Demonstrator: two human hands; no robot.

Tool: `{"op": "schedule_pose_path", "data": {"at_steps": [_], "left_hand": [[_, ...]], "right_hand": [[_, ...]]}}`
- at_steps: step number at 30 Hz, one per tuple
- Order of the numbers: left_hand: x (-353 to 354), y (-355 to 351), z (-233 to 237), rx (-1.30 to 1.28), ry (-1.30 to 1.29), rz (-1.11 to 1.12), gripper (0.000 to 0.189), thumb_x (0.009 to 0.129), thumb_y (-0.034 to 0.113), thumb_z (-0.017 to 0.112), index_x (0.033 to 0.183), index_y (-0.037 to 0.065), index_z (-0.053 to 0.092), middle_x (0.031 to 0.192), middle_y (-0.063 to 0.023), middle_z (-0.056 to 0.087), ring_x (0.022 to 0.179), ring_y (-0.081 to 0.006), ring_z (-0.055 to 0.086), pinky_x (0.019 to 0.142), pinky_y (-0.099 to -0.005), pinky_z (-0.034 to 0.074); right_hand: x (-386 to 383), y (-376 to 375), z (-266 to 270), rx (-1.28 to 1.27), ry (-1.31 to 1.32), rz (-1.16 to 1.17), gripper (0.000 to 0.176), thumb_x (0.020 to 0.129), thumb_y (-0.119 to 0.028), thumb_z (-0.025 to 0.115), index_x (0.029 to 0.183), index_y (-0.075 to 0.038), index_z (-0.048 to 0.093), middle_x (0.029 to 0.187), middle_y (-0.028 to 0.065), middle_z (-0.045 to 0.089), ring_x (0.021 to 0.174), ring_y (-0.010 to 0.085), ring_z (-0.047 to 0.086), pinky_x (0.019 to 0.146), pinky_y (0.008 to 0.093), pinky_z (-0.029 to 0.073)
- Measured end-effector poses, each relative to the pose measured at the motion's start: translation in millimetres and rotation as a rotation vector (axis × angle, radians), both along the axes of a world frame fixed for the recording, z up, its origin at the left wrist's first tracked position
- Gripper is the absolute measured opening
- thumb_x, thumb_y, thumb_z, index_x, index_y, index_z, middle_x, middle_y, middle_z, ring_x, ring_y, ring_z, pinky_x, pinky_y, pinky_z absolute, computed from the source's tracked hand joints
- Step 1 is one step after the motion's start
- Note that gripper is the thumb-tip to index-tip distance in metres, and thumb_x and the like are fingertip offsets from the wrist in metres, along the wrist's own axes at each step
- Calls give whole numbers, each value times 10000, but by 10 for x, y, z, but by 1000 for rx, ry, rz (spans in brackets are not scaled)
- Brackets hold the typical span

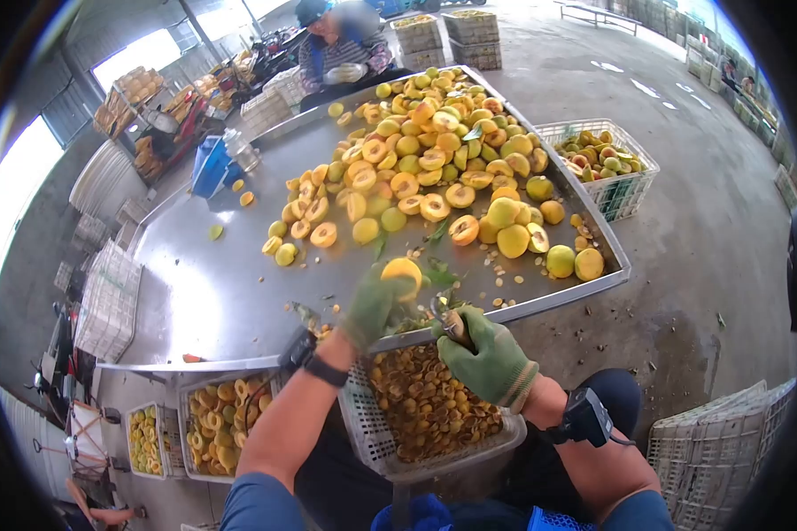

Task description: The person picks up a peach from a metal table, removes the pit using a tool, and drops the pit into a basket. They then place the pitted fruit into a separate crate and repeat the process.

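My left hand [372, 308], in a green glove, holds a yellow peach half [403, 277] just above the near edge of the metal table; the hand is slightly blurred. To its right, my gloved right hand [489, 356] grips a pitting knife [450, 320] with a short handle and a curved metal end. The tool is apart from the peach half. Below both hands, a white plastic crate [360, 425] holds many brown peach pits [429, 403]. Beyond my hands lies a large heap of whole and halved peaches [425, 159].
The steel table [212, 292] has a raised rim. Crates of peach halves [226, 425] stand at lower left, a crate of fruit [598, 164] at right, stacked crates [717, 456] at lower right. A blue container [211, 168] sits at far left. Another person [341, 57] works across the table.
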State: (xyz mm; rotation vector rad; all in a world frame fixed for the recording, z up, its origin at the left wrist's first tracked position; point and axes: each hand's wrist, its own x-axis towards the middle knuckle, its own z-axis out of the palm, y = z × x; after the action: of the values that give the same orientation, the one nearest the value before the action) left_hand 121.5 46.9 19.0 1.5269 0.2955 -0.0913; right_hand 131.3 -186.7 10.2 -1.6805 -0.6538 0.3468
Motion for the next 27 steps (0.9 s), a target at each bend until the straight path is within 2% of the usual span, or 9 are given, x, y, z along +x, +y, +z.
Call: {"op": "schedule_pose_path", "data": {"at_steps": [2, 9, 14, 16, 17, 19, 21, 23, 27], "left_hand": [[-360, -258, 32, -321, -58, 115, 376, 949, 267, 612, 1254, 48, 591, 1085, -107, 683, 835, -172, 693, 674, -270, 613], [-688, -53, -323, -655, -8, 89, 493, 1000, 441, 605, 1319, 66, 579, 1164, -91, 678, 981, -207, 706, 739, -318, 634], [-811, 28, -421, 277, -445, -10, 498, 979, 363, 660, 1347, 39, 573, 1185, -104, 677, 1019, -245, 698, 846, -353, 607], [-851, 22, -343, 272, -539, -64, 493, 919, 224, 732, 1340, 20, 576, 1179, -119, 678, 1031, -269, 694, 884, -373, 589], [-864, 10, -351, 14, -474, -39, 511, 874, 145, 767, 1330, 11, 579, 1173, -126, 678, 1036, -281, 692, 898, -381, 580], [-862, -57, -283, -251, -314, 29, 407, 909, 154, 699, 1271, 4, 591, 1133, -112, 675, 1001, -244, 680, 866, -364, 572], [-850, -147, -140, -265, -130, 112, 355, 1070, 331, 495, 1173, 10, 606, 1064, -71, 668, 922, -146, 660, 774, -313, 576], [-853, -54, -282, 126, -291, 51, 398, 872, 107, 701, 1238, -16, 600, 1101, -122, 672, 965, -221, 675, 840, -353, 573], [-852, -90, -284, 12, -185, 134, 471, 804, 29, 787, 1236, -41, 611, 1092, -153, 669, 952, -256, 677, 858, -366, 571]], "right_hand": [[-26, 124, -22, -67, -141, 7, 202, 907, -165, 688, 984, -11, 583, 754, 197, 653, 700, 375, 661, 635, 421, 506], [-103, 363, -63, -236, -219, 125, 244, 923, -249, 674, 965, -18, 607, 798, 209, 654, 761, 430, 649, 661, 463, 492], [-154, 427, 16, -387, -231, 208, 325, 969, -325, 614, 1144, -50, 616, 954, 245, 698, 911, 456, 664, 759, 510, 522], [-186, 466, 46, -404, -213, 213, 324, 974, -325, 605, 1151, -54, 610, 949, 240, 700, 906, 456, 666, 759, 521, 521], [-193, 486, 46, -416, -207, 212, 323, 975, -324, 602, 1154, -55, 605, 941, 239, 700, 899, 456, 667, 757, 524, 520], [-211, 516, 21, -437, -209, 200, 318, 977, -322, 597, 1149, -54, 596, 927, 236, 700, 882, 454, 669, 751, 527, 520], [-242, 543, -46, -457, -220, 178, 312, 978, -322, 596, 1134, -52, 588, 916, 235, 699, 863, 452, 672, 742, 526, 521], [-252, 551, -16, -500, -225, 186, 305, 978, -321, 600, 1112, -48, 585, 914, 239, 698, 856, 447, 673, 738, 526, 522], [-253, 544, -71, -496, -290, 192, 304, 975, -324, 609, 1079, -40, 585, 912, 238, 699, 848, 442, 676, 736, 525, 523]]}}
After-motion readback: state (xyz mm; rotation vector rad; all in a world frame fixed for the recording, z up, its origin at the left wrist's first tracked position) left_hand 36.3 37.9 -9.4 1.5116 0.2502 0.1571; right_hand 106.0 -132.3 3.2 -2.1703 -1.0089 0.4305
